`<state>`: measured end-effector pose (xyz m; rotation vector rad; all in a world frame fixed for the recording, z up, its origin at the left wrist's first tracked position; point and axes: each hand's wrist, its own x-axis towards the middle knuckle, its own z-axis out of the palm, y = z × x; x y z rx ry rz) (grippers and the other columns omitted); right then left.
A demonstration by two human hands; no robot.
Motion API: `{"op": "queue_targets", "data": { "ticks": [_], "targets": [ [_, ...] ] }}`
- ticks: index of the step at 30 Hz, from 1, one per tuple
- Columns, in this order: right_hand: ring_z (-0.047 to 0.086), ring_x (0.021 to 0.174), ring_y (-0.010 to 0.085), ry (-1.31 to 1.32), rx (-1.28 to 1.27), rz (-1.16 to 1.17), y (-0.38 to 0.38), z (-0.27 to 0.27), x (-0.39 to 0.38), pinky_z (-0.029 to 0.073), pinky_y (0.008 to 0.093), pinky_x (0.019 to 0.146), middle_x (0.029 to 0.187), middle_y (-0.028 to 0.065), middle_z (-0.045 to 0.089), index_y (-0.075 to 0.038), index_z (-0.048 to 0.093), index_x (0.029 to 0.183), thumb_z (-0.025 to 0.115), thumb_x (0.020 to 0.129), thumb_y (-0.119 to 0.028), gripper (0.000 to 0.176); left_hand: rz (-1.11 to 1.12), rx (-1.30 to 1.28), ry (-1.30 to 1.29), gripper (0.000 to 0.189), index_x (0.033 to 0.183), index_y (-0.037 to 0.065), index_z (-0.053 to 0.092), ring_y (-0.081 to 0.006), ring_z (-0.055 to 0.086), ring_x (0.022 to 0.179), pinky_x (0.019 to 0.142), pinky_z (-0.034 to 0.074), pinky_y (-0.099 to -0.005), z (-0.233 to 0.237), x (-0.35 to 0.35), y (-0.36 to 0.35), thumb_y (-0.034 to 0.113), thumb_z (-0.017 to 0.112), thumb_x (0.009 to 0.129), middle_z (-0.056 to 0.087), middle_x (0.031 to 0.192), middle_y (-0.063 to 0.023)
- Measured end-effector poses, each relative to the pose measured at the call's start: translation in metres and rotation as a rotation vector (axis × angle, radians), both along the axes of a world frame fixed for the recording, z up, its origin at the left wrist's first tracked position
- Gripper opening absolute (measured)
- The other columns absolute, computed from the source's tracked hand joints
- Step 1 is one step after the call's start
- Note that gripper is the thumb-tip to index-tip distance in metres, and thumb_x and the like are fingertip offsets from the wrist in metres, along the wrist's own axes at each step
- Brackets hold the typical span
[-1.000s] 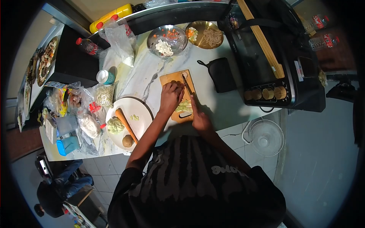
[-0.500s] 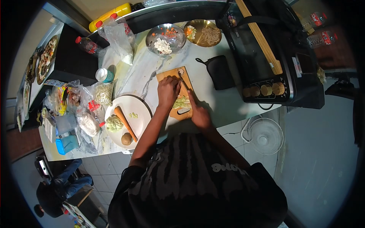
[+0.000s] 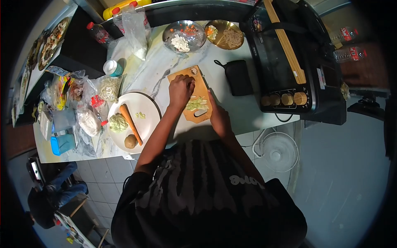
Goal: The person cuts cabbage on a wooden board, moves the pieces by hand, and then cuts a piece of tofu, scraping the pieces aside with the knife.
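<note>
A wooden cutting board [image 3: 203, 86] lies on the marble table. Over its middle is my left hand [image 3: 181, 91], fingers bent and pressed together; what they hold is hidden. A small pale piece [image 3: 194, 71] sits near the board's far end. Pale green vegetable strips [image 3: 196, 103] are heaped on the near part. At the board's right edge my right hand [image 3: 221, 120] is closed round a knife, whose blade hardly shows now. To the left stands a white plate [image 3: 146, 113] with a carrot [image 3: 131, 124], a cabbage piece [image 3: 118, 123] and a brown round item [image 3: 130, 141].
Behind the board are a steel bowl [image 3: 167, 36] and a gold bowl [image 3: 223, 24] with cut food. A black pouch [image 3: 239, 77] and an oven [image 3: 269, 62] are on the right. Bags, bottles and a jar [image 3: 113, 68] crowd the left. Beyond, at lower left, is a person [image 3: 43, 202].
The camera view has shifted and turned slightly. My right hand has moved a little right relative to the board, and the dark blade seen across the board before is hardly visible.
</note>
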<state>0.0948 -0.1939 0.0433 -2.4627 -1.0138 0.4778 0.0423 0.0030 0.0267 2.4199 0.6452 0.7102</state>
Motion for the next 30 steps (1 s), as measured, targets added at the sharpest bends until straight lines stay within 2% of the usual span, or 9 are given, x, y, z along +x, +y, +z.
{"op": "queue_targets", "data": {
  "ticks": [9, 11, 12, 14, 15, 16, 17, 24, 30],
  "targets": [
    [0.068, 0.081, 0.0443, 0.166, -0.032, 0.005, -0.003, 0.008, 0.01, 0.054, 0.0492, 0.072, 0.089, 0.0272, 0.067, -0.028, 0.018, 0.162, 0.049, 0.097, 0.0, 0.077, 0.067, -0.033, -0.06, 0.014, 0.094, 0.007, 0.076, -0.0323, 0.063, 0.087, 0.079, 0.052, -0.0435, -0.003, -0.004, -0.006, 0.016, 0.073, 0.084, 0.066, 0.085, -0.0137],
    [0.07, 0.081, 0.0409, 0.148, 0.078, -0.256, 0.0, 0.003, 0.016, 0.055, 0.047, 0.071, 0.087, 0.0248, 0.069, -0.016, 0.043, 0.151, 0.055, 0.099, -0.009, 0.053, 0.066, -0.03, -0.038, 0.014, 0.094, 0.007, 0.076, -0.0319, 0.063, 0.088, 0.079, 0.052, -0.0431, 0.003, -0.005, -0.005, 0.016, 0.073, 0.084, 0.065, 0.085, -0.0135],
    [0.07, 0.081, 0.0409, 0.147, 0.079, -0.258, 0.0, -0.011, 0.026, 0.055, 0.047, 0.071, 0.087, 0.0248, 0.069, -0.016, 0.043, 0.151, 0.055, 0.099, -0.009, 0.053, 0.064, -0.046, -0.026, 0.015, 0.094, 0.006, 0.076, -0.0318, 0.063, 0.087, 0.078, 0.052, -0.043, 0.004, -0.005, -0.005, 0.017, 0.074, 0.084, 0.065, 0.085, -0.0131],
    [0.069, 0.076, 0.0419, 0.018, 0.521, -0.157, 0.006, -0.047, 0.054, 0.056, 0.0473, 0.072, 0.078, 0.0222, 0.068, -0.003, 0.065, 0.113, 0.062, 0.093, -0.012, 0.022, 0.061, -0.06, -0.016, 0.015, 0.094, 0.006, 0.076, -0.0318, 0.062, 0.087, 0.078, 0.052, -0.0429, 0.003, -0.005, -0.004, 0.017, 0.074, 0.084, 0.064, 0.085, -0.0126],
    [0.069, 0.076, 0.0419, 0.017, 0.523, -0.159, 0.016, -0.045, 0.062, 0.056, 0.0473, 0.072, 0.078, 0.0222, 0.068, -0.003, 0.065, 0.113, 0.062, 0.093, -0.012, 0.022, 0.058, -0.051, -0.027, 0.015, 0.094, 0.006, 0.076, -0.0318, 0.062, 0.087, 0.078, 0.052, -0.0427, 0.001, -0.005, -0.004, 0.018, 0.074, 0.084, 0.064, 0.084, -0.0124],
    [0.069, 0.075, 0.0403, 0.046, 0.508, -0.172, 0.027, -0.039, 0.067, 0.056, 0.0455, 0.071, 0.078, 0.0211, 0.068, -0.002, 0.063, 0.098, 0.064, 0.092, -0.012, 0.013, 0.054, -0.043, -0.036, 0.015, 0.093, 0.006, 0.076, -0.0319, 0.062, 0.087, 0.078, 0.052, -0.0425, -0.001, -0.005, -0.004, 0.018, 0.074, 0.084, 0.064, 0.084, -0.0122],
    [0.069, 0.073, 0.0386, 0.076, 0.494, -0.183, 0.038, -0.033, 0.071, 0.056, 0.0438, 0.07, 0.079, 0.0199, 0.067, 0.0, 0.061, 0.083, 0.066, 0.091, -0.012, 0.015, 0.052, -0.042, -0.035, 0.015, 0.093, 0.006, 0.076, -0.0319, 0.062, 0.087, 0.078, 0.052, -0.0425, -0.004, -0.005, -0.004, 0.018, 0.074, 0.084, 0.064, 0.084, -0.0122],
    [0.068, 0.071, 0.0331, 0.126, 0.557, -0.168, 0.093, -0.035, 0.086, 0.053, 0.0414, 0.065, 0.081, 0.0158, 0.066, -0.002, 0.057, 0.086, 0.075, 0.081, -0.008, 0.02, 0.082, -0.074, -0.011, 0.015, 0.093, 0.007, 0.076, -0.029, 0.062, 0.09, 0.081, 0.052, -0.0408, 0.005, -0.009, -0.003, 0.014, 0.077, 0.08, 0.067, 0.087, -0.0095],
    [0.068, 0.072, 0.0334, 0.015, 0.423, -0.178, 0.104, -0.039, 0.094, 0.053, 0.042, 0.066, 0.079, 0.0153, 0.066, -0.004, 0.057, 0.086, 0.076, 0.08, -0.008, 0.02, 0.059, -0.109, -0.006, 0.016, 0.093, 0.007, 0.077, -0.0283, 0.062, 0.091, 0.081, 0.052, -0.0401, 0.0, -0.009, 0.002, 0.015, 0.078, 0.08, 0.067, 0.087, -0.0092]
  ]
}}
